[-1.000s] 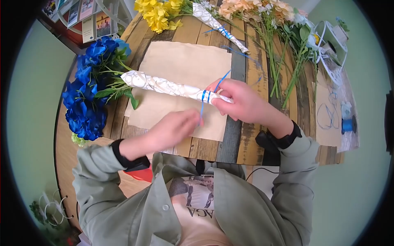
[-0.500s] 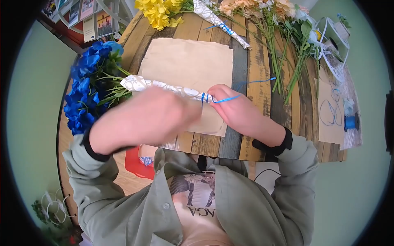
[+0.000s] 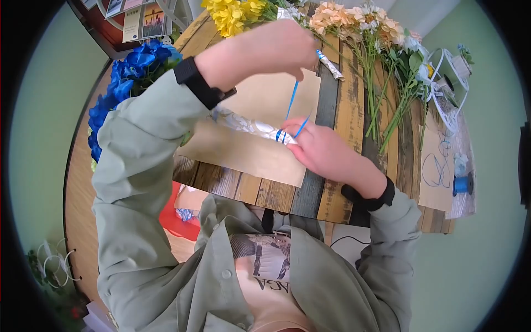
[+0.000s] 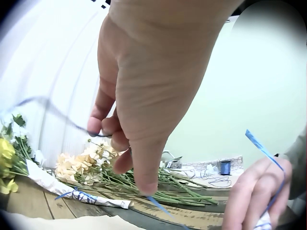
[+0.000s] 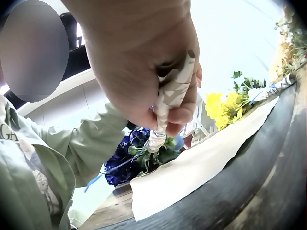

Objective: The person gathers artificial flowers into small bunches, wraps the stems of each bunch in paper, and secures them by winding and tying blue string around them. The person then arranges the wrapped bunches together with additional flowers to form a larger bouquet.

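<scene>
The left hand (image 3: 271,50) is raised above the tan paper (image 3: 265,160), pinching a blue ribbon (image 3: 292,99) between thumb and fingers; the left wrist view shows the ribbon (image 4: 160,208) running down from the thumb. The right hand (image 3: 326,149) grips the narrow end of a white patterned paper wrap (image 3: 243,123). Blue ribbon turns circle the wrap beside its fingers, and a loose end (image 3: 302,127) sticks up there. In the right wrist view the wrap (image 5: 169,93) lies inside the curled right hand (image 5: 158,72). Blue flowers (image 3: 135,66) are at its far end, partly behind the left arm.
Yellow flowers (image 3: 235,15) and a second wrapped stem bundle (image 3: 330,65) lie at the back. Peach flowers (image 3: 337,17) with long green stems lie back right. A blue ribbon spool (image 3: 463,185) stands at the right on clear wrapping, beside tan paper (image 3: 434,191) with loose ribbon.
The left hand has risen from over the wrap toward the table's back, drawing the ribbon up taut. The right hand has stayed at the narrow end, still gripping.
</scene>
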The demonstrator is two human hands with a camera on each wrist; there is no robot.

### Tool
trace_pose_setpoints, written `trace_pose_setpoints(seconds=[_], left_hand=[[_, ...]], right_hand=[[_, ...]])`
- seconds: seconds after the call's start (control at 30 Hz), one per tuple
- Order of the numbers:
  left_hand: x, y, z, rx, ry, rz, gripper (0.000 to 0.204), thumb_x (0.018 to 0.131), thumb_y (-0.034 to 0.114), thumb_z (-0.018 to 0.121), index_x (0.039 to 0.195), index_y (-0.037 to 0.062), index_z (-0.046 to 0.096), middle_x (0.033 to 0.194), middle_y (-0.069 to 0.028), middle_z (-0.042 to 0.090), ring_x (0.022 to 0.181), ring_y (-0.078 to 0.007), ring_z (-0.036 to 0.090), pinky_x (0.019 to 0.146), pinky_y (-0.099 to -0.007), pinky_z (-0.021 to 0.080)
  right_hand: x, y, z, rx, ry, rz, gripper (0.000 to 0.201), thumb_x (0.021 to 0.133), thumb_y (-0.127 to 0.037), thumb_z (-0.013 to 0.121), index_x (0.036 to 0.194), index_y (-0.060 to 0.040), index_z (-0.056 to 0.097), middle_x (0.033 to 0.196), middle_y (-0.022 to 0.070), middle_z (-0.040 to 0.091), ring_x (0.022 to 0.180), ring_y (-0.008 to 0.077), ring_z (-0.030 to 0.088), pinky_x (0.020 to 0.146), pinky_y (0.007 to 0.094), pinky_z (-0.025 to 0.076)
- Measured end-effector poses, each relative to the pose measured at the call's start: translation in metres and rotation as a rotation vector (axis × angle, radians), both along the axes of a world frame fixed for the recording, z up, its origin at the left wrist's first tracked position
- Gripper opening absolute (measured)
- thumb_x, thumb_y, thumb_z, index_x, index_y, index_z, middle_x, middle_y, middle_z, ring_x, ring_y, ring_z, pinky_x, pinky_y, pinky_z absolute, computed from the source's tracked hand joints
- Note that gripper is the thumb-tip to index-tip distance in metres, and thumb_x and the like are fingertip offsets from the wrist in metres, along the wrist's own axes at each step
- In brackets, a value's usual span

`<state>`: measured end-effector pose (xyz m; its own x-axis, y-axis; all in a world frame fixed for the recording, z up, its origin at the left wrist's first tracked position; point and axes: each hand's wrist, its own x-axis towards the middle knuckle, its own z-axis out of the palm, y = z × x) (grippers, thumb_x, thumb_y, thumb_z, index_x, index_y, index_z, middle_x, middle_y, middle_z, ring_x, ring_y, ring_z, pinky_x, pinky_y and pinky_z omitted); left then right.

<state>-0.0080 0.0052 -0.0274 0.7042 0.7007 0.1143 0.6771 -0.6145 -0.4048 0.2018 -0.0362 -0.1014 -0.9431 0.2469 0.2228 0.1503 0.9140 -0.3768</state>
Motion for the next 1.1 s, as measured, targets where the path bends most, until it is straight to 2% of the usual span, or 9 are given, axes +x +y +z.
trace_pose_setpoints(seconds=[0.07,0.17,0.3,0.43,0.5,0.67,0.83,0.97,1.1], left_hand=[[-0.010,0.003,0.001,0.459,-0.188,-0.202,0.023,0.073,0.026,0.069,0.076,0.0052,0.061,0.067,-0.0053,0.057,0.069,-0.0259,0.060,0.061,-0.0357,0.049],[-0.004,-0.036,0.001,0.566,-0.304,-0.009,0.022,0.078,0.026,0.066,0.081,0.0058,0.058,0.073,-0.0070,0.057,0.071,-0.0265,0.059,0.063,-0.0369,0.048],[0.019,-0.135,-0.008,-0.738,-0.421,0.609,0.030,0.088,0.020,0.057,0.113,0.0047,0.052,0.094,-0.0157,0.057,0.084,-0.0264,0.059,0.070,-0.0354,0.047],[0.001,-0.155,-0.081,-0.877,-0.929,0.510,0.044,0.091,0.019,0.055,0.130,0.0049,0.042,0.099,-0.0147,0.061,0.087,-0.0186,0.059,0.073,-0.0337,0.047],[0.002,-0.149,-0.102,-1.198,-1.629,0.456,0.049,0.093,0.016,0.052,0.137,0.0051,0.034,0.101,-0.0106,0.061,0.088,-0.0126,0.057,0.076,-0.0313,0.046],[0.008,-0.131,-0.125,-1.244,-1.607,0.411,0.032,0.096,0.014,0.045,0.125,0.0011,0.046,0.097,-0.0072,0.060,0.084,-0.0126,0.055,0.079,-0.0275,0.046],[0.026,-0.139,-0.099,-1.087,-2.511,0.651,0.024,0.097,0.017,0.042,0.110,0.0009,0.053,0.079,-0.0009,0.056,0.071,-0.0107,0.051,0.063,-0.0222,0.042],[-0.007,-0.153,-0.117,-1.209,-2.186,0.518,0.024,0.099,0.022,0.040,0.103,0.0025,0.054,0.069,0.0027,0.048,0.060,-0.0078,0.045,0.054,-0.0214,0.037],[-0.017,-0.181,-0.076,-1.169,-1.675,0.933,0.022,0.098,0.025,0.043,0.093,0.0082,0.057,0.061,0.0010,0.045,0.051,-0.0103,0.042,0.047,-0.0249,0.034]], right_hand=[[-0.003,0.007,0.002,-0.125,0.030,0.018,0.025,0.087,-0.013,0.055,0.109,-0.0006,0.050,0.102,0.0168,0.054,0.083,0.0358,0.058,0.075,0.0413,0.048],[-0.004,0.015,0.000,-0.187,0.146,0.064,0.025,0.087,-0.014,0.055,0.108,-0.0007,0.052,0.101,0.0168,0.055,0.087,0.0351,0.057,0.076,0.0402,0.047],[-0.005,0.021,-0.004,-0.302,0.181,0.080,0.026,0.086,-0.014,0.055,0.109,-0.0009,0.052,0.096,0.0169,0.056,0.086,0.0333,0.057,0.075,0.0392,0.046],[-0.007,0.019,0.002,-0.599,0.081,-0.006,0.025,0.087,-0.014,0.056,0.108,-0.0007,0.054,0.087,0.0139,0.059,0.079,0.0250,0.059,0.074,0.0337,0.047],[-0.011,0.017,0.005,-0.698,0.066,-0.026,0.025,0.087,-0.014,0.057,0.108,-0.0003,0.054,0.085,0.0123,0.060,0.078,0.0215,0.059,0.073,0.0317,0.047],[-0.012,0.003,0.022,-0.894,0.048,-0.042,0.025,0.091,-0.007,0.054,0.114,0.0014,0.050,0.107,0.0083,0.059,0.074,0.0076,0.054,0.061,0.0224,0.045],[-0.009,-0.006,0.015,-0.803,0.131,-0.128,0.023,0.088,-0.013,0.056,0.106,0.0021,0.055,0.093,0.0127,0.061,0.077,0.0190,0.060,0.071,0.0304,0.047],[-0.009,-0.004,0.011,-0.606,0.161,-0.126,0.023,0.087,-0.015,0.058,0.101,0.0037,0.056,0.095,0.0175,0.061,0.080,0.0290,0.059,0.071,0.0356,0.046],[-0.007,0.000,0.000,-0.454,0.169,-0.167,0.024,0.086,-0.015,0.058,0.099,0.0047,0.056,0.096,0.0205,0.060,0.083,0.0342,0.059,0.073,0.0387,0.046]])
